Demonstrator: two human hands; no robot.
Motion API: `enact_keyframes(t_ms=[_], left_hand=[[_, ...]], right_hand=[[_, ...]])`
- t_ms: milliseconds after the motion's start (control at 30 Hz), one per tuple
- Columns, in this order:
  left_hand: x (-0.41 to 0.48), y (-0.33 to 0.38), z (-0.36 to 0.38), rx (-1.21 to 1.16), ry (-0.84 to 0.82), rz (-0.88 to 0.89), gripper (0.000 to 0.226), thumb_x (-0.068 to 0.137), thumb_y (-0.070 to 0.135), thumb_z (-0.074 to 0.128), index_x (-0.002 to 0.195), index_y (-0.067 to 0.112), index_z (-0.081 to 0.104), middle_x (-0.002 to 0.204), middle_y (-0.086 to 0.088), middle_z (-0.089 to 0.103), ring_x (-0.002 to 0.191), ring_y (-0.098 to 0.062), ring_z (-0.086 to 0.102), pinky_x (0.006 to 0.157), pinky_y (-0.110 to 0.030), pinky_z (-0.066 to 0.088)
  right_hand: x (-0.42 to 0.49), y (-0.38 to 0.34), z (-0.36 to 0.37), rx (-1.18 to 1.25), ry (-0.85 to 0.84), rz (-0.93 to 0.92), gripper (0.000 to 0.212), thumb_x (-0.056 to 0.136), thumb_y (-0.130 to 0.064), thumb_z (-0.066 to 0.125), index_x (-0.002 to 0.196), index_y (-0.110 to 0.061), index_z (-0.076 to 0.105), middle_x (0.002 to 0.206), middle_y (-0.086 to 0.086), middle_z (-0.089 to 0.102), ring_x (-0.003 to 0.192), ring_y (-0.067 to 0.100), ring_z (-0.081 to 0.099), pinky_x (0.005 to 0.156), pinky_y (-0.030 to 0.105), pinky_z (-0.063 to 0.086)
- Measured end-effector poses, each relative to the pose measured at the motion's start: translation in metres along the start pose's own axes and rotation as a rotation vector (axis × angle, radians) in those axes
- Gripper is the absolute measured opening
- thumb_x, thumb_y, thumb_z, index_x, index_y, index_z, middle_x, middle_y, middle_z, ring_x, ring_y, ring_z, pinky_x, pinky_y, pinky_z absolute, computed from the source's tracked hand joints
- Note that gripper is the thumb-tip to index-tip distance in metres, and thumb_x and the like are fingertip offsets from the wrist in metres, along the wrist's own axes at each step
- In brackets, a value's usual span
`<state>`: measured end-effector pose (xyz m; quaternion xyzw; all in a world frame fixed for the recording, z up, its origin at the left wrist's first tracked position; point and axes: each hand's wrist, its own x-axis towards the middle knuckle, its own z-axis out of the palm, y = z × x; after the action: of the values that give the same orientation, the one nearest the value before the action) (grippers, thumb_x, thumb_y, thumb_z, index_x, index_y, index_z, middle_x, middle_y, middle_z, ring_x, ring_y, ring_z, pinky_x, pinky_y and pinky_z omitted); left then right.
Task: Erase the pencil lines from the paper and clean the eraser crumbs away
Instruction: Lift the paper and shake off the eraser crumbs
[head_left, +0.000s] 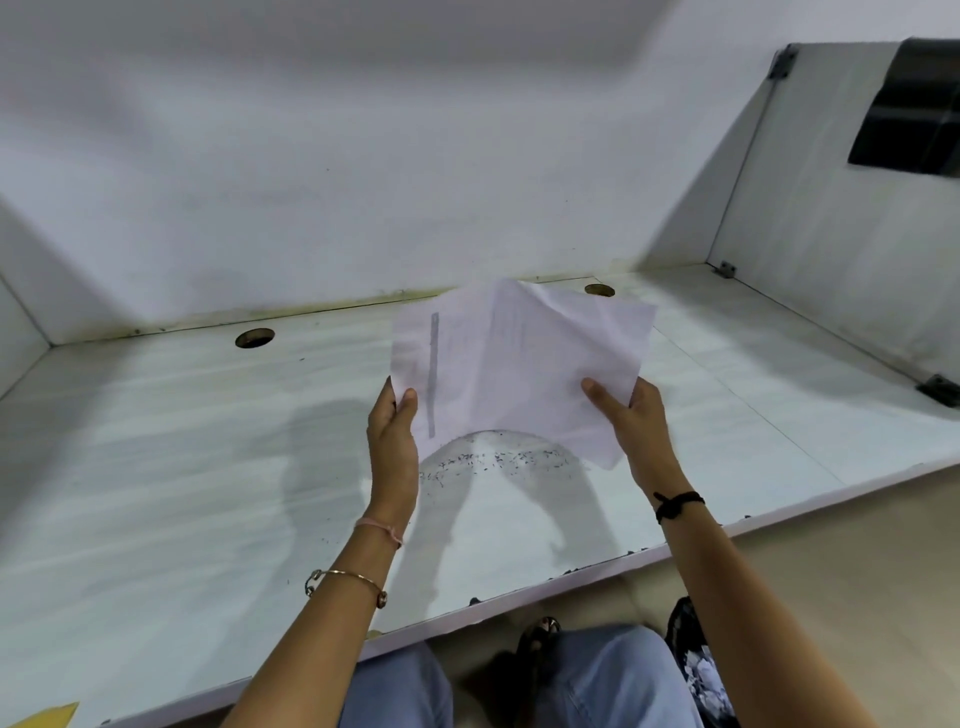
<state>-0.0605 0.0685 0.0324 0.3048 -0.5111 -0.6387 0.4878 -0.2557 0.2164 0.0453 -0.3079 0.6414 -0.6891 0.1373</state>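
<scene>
Broadly, a pale, streaked desk (156, 441) fills most of the head view, backed by a plain white wall (363, 156) and closed off on the right by a light side panel (831, 234) held with small dark brackets. The person sits at the desk's front edge, blue-trousered knees showing below it.

Raised off the desk, near its middle, is the paper (519, 364): a white sheet, bent and creased, tilted up toward the camera, with a grey vertical stripe near its left side and faint markings that are too blurred to read. Both hands are clamped on it, well apart. The left hand (392, 436) pinches the lower left edge, thumb on the near face. The right hand (634, 421) grips the lower right edge the same way, thumb lying across the sheet.

Two round cable holes (254, 338) sit along the back of the desk, one left of the sheet and one just behind its top.

Dark eraser crumbs (493, 460) lie in a loose band on the desk under the sheet's lower edge, between the two wrists, with a few more strewn toward the front edge.

A pink thread (382, 530) and a thin bangle (348, 582) circle the left arm; a black thread band (678, 504) circles the right wrist.
</scene>
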Motion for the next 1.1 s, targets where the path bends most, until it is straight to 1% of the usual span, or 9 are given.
enact_keyframes(t_ms=[100,200,400,500,600,733,800,967,1100], left_hand=[[0.001,0.004,0.004,-0.032,0.070,0.002,0.029,0.100,0.005,0.048,0.119,0.022,0.063,0.116,0.010,0.065,0.113,-0.006,0.058,0.102,-0.023,0.040],[0.006,0.002,0.004,-0.009,0.118,-0.016,0.037,0.097,0.004,0.049,0.133,0.011,0.058,0.131,0.000,0.060,0.123,-0.016,0.054,0.108,-0.028,0.039],[0.012,0.003,0.004,0.070,0.170,-0.066,0.030,0.096,0.005,0.049,0.119,0.018,0.062,0.109,0.008,0.061,0.103,-0.015,0.054,0.094,-0.027,0.038],[0.015,0.002,0.002,0.126,0.178,-0.064,0.026,0.094,0.003,0.048,0.080,0.023,0.054,0.079,0.009,0.051,0.079,-0.016,0.046,0.077,-0.028,0.036],[0.014,0.004,0.001,0.202,0.186,-0.052,0.032,0.091,0.001,0.048,0.067,0.014,0.034,0.067,0.003,0.036,0.065,-0.016,0.031,0.065,-0.031,0.026],[0.023,0.006,-0.005,0.233,0.233,-0.010,0.017,0.092,0.006,0.053,0.078,0.012,0.045,0.072,0.002,0.047,0.072,-0.020,0.041,0.070,-0.030,0.031],[0.025,0.006,-0.007,0.236,0.289,0.035,0.011,0.094,0.017,0.060,0.100,0.016,0.051,0.099,0.001,0.059,0.096,-0.022,0.055,0.080,-0.029,0.038],[0.022,0.007,-0.010,0.031,0.335,-0.211,0.091,0.088,0.043,0.069,0.154,0.021,0.011,0.153,-0.011,0.034,0.136,-0.026,0.042,0.103,-0.033,0.036],[0.015,0.003,-0.017,-0.163,0.270,-0.315,0.101,0.088,0.023,0.073,0.156,0.021,-0.002,0.150,-0.012,0.040,0.129,-0.028,0.051,0.108,-0.043,0.042]], right_hand=[[0.001,0.000,0.000,0.019,0.018,0.007,0.011,0.088,-0.020,0.068,0.098,-0.016,0.069,0.099,0.006,0.073,0.093,0.023,0.069,0.082,0.038,0.055],[0.001,0.002,0.001,-0.015,-0.020,0.023,0.017,0.088,-0.020,0.068,0.102,-0.011,0.069,0.102,0.007,0.073,0.095,0.021,0.069,0.085,0.040,0.056],[0.002,0.001,0.001,-0.105,-0.043,0.050,0.021,0.086,-0.024,0.070,0.104,-0.012,0.068,0.103,0.006,0.072,0.096,0.022,0.067,0.085,0.040,0.054],[0.002,0.000,0.003,-0.126,-0.023,0.056,0.014,0.088,-0.022,0.067,0.101,-0.016,0.067,0.103,0.006,0.071,0.096,0.022,0.067,0.084,0.037,0.054],[0.005,-0.003,0.006,-0.241,-0.013,0.048,0.017,0.089,-0.021,0.066,0.102,-0.011,0.065,0.098,0.006,0.069,0.090,0.022,0.065,0.074,0.029,0.052],[0.006,-0.013,0.015,-0.188,0.022,0.050,0.015,0.090,-0.022,0.064,0.098,-0.009,0.065,0.093,0.005,0.069,0.085,0.023,0.064,0.069,0.027,0.049],[0.005,-0.019,0.020,-0.058,0.011,0.090,0.018,0.090,-0.021,0.064,0.102,-0.008,0.068,0.097,0.007,0.071,0.087,0.023,0.067,0.073,0.031,0.051],[-0.011,-0.020,0.049,0.268,-0.096,0.268,0.017,0.089,-0.009,0.064,0.106,-0.010,0.066,0.102,0.002,0.073,0.092,0.017,0.070,0.080,0.028,0.055],[-0.025,-0.008,0.072,0.389,-0.168,0.386,0.029,0.089,-0.008,0.063,0.119,-0.011,0.061,0.117,0.004,0.069,0.106,0.022,0.066,0.090,0.039,0.054]])
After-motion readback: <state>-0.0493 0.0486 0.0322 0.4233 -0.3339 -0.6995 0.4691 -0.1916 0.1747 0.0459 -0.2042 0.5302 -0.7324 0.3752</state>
